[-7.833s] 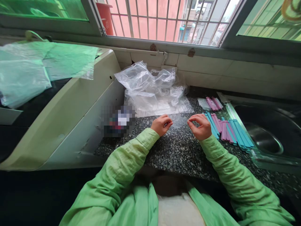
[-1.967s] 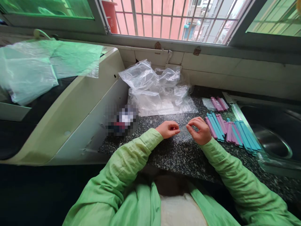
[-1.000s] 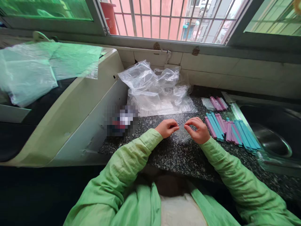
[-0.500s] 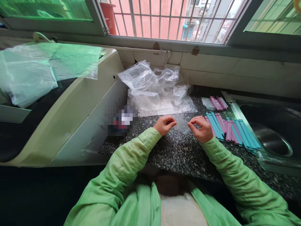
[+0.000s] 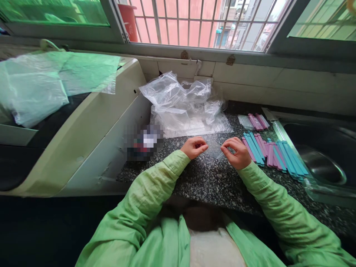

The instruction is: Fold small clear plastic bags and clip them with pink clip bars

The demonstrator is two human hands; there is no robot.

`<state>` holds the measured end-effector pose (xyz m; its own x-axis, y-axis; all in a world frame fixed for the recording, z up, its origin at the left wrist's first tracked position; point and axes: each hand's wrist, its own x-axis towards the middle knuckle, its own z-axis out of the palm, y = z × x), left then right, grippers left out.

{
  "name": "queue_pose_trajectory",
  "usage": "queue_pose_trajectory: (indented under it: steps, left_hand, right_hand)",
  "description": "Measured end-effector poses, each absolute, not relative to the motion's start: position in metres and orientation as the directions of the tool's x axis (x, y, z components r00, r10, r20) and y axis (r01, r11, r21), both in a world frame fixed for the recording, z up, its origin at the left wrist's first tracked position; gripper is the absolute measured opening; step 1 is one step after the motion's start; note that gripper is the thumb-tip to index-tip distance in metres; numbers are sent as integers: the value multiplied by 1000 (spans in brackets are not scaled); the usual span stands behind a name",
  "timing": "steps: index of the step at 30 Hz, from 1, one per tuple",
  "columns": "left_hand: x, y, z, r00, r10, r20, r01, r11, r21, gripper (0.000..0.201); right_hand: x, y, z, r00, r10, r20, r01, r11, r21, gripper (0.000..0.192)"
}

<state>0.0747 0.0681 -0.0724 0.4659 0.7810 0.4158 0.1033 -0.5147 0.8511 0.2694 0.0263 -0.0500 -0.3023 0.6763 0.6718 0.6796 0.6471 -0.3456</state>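
Observation:
Between my two hands a small clear plastic bag [image 5: 214, 148] is held a little above the speckled dark countertop [image 5: 200, 181]. My left hand [image 5: 194, 147] pinches its left side between thumb and fingers. On the other side, my right hand [image 5: 236, 152] pinches the bag's right edge. Just right of my right hand lie pink and teal flat sticks [image 5: 280, 154] in rows. Several pink sticks [image 5: 258, 121] rest farther back, beside a small clear packet [image 5: 246, 122].
Large clear plastic bags [image 5: 183, 104] are heaped against the tiled wall. To the right is a metal sink [image 5: 324, 165]; on the left stands a big cream-coloured machine [image 5: 111, 122] with plastic sheets [image 5: 36, 89] on top. A blurred-out object [image 5: 146, 142] sits beside it. A barred window is behind.
Hardly anything differs. My right hand has shifted very slightly to the left, and both hands keep their pinch on the small bag.

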Motion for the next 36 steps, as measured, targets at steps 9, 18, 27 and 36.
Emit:
queue_pose_trajectory:
  steps: [9, 18, 27, 36]
  left_hand:
    - [78, 69, -75, 445, 789, 423, 61, -499, 865, 40]
    - [78, 68, -73, 483, 788, 381, 78, -472, 878, 44]
    - [78, 67, -76, 547, 788, 283, 77, -384, 920, 42]
    - [79, 66, -77, 512, 781, 359, 33, -435, 900, 38]
  right_hand:
    - [265, 25, -52, -345, 696, 630, 656, 659, -368, 14]
    - [269, 26, -49, -300, 686, 663, 663, 649, -372, 14]
    - [269, 25, -49, -268, 719, 642, 675, 615, -407, 13]
    - [264, 24, -51, -311, 705, 638, 659, 644, -390, 13]
